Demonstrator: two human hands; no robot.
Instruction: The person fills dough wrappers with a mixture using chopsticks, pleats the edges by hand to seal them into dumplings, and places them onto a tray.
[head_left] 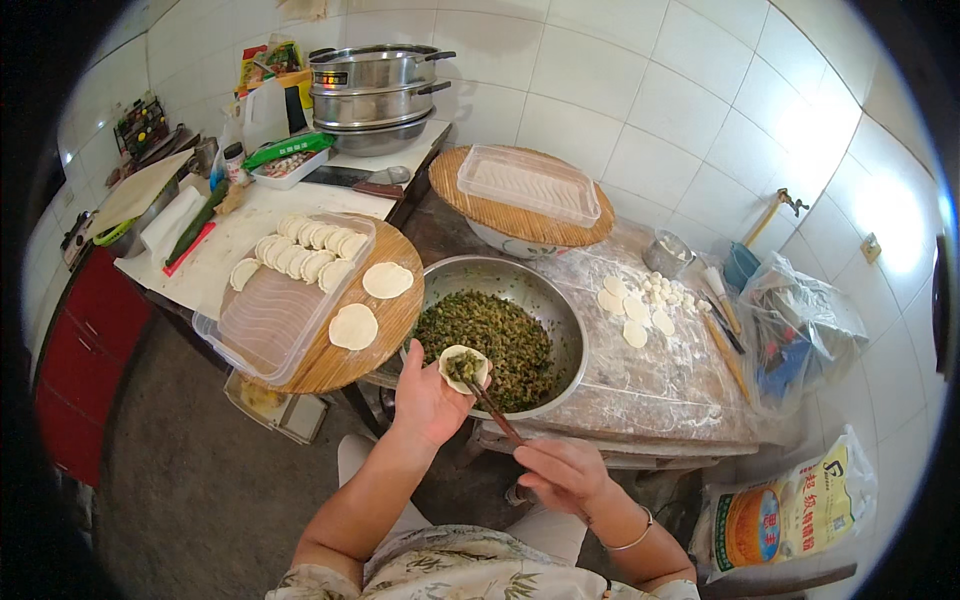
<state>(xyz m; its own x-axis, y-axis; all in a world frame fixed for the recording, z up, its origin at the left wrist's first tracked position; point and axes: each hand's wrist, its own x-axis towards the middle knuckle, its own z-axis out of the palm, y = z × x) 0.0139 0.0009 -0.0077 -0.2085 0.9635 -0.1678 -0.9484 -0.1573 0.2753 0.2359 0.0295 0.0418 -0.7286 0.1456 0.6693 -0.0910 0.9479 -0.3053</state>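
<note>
Tiled room: pale wall tiles point(590, 60) fill the top of my view; below them a flour-dusted desk point(640, 400) runs across centre and right.
Wrapper: from my remote seat I find it just below the centre of the frame, a pale dough round point(480, 358) lying in the left hand point(428, 405), a green-brown dab of filling point(460, 366) on its middle.
Left fingers: palm up, they hold the wrapper in a loose cupped grasp, the thumb standing apart at its left.
Right fingers: the right hand point(562, 472), at lower centre, has them closed on the chopsticks point(497, 414), whose tips touch the dab.
Bowl: a wide metal bowl point(568, 335) sits just beyond the hands at mid-frame, plenty of chopped mix point(500, 330) inside.
Board: left of centre, a round woven board point(395, 322) carries a clear plastic tray point(285, 325) with folded dumplings point(310, 243) towards its far end; two flat dough discs point(387, 280) lie bare beside the tray.
Floury patch: right of centre, small flat rounds point(635, 307) lie near a cluster of dough lumps point(668, 290).
Step in hand: I judge it to be filling, the dab being settled and the edges unfolded.
Next move: to my mind it calls for drawing the tips off cleanly, keeping the palm level and the rim free of mix.
</note>
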